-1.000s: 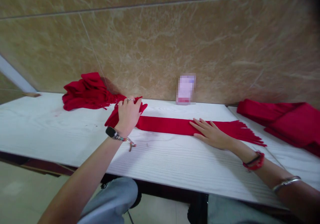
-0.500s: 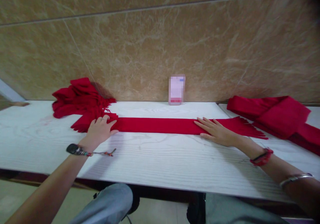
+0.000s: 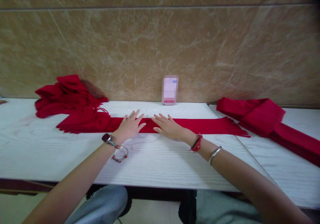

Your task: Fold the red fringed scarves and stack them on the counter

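Note:
A long red fringed scarf (image 3: 200, 126) lies flat in a narrow strip across the white table. My left hand (image 3: 128, 126) rests on it left of its middle, fingers spread, palm down. Close by on the right, my right hand (image 3: 168, 127) also lies on the strip with its fingers apart. A small gap of red cloth separates the two hands. Neither hand grips anything. At the strip's left end is a crumpled red pile of fringed cloth (image 3: 65, 95); how the two join is unclear.
A folded red cloth (image 3: 265, 117) lies at the right and runs toward the table's right side. A blurred pale pink, phone-like object (image 3: 170, 90) leans upright against the brown tiled wall (image 3: 150, 50). The white table (image 3: 160, 164) has a seam at right.
My two hands have come together toward the middle of the strip, the left moving right and the right moving left. The camera view has shifted slightly to the right.

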Tool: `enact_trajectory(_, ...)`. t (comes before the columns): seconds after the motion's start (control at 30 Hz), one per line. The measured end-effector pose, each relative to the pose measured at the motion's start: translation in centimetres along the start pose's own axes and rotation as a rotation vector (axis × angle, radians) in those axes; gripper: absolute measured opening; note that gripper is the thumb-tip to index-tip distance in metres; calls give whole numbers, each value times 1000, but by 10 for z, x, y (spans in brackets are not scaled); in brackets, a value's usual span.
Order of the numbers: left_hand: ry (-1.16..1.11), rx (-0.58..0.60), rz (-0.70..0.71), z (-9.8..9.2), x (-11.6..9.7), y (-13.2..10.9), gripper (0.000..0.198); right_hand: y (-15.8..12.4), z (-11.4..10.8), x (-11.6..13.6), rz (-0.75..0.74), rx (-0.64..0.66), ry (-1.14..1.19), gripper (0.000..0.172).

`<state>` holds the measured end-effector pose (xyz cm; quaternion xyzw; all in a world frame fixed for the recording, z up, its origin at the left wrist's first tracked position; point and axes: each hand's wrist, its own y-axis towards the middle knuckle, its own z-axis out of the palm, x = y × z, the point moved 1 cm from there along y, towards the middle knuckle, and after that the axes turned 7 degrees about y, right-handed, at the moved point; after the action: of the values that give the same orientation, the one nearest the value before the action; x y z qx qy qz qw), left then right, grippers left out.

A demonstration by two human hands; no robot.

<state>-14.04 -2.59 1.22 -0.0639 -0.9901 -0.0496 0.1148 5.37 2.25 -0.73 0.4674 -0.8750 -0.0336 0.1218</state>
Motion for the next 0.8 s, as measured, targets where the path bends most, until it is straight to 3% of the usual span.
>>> enact_trajectory(0.1, -120, 75, 63, 22, 2, 6, 52, 2, 9, 0, -35, 33, -10, 52)
enact_trajectory(0.23, -144, 88, 67, 34, 10, 4, 55, -28, 10, -29, -15, 22, -77, 50)
enact_trajectory(0.43, -96, 93, 75, 32, 11, 7, 59, -107, 0, -104, 55, -7, -286, 46)
enact_trajectory(0.63, -82, 78, 88, 42, 21, 7, 57, -188, -15, -175, 259, -30, -430, 43)
enact_trajectory(0.73, -98, 36, 127, 44, 28, 2, 54, -203, -22, -185, 252, -63, -433, 39)
enact_trajectory(0.8, -97, 19, 153, 42, 30, 3, 53, -197, -30, -179, 252, -125, -409, 38)
